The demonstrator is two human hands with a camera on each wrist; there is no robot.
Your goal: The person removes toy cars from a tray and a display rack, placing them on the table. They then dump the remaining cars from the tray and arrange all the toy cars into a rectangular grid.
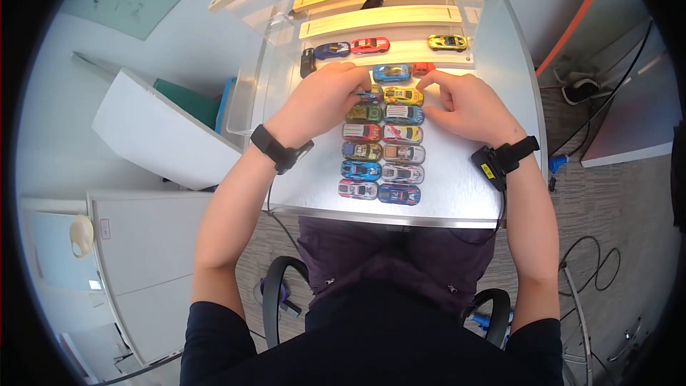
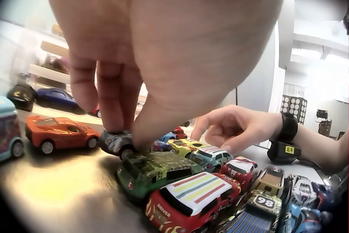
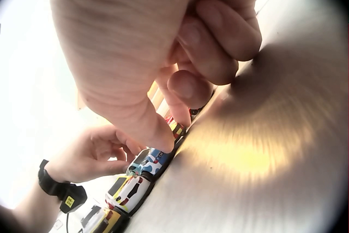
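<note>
Toy cars stand in two columns on the table, most side by side in pairs. My left hand reaches over the left column's far end, its thumb and fingers pinching a small grey toy car. Just nearer is a green camouflage car, followed by a red car with a striped white roof. Along the right column rests my right hand, index fingertip beside the yellow car and thumb against the blue-and-white car. Its other fingers are bent and hold nothing.
Wooden shelves in a clear-sided stand rise at the back. A red car and a gold car sit on the lowest one. A blue car stands beyond the columns. An orange car is left of my left hand.
</note>
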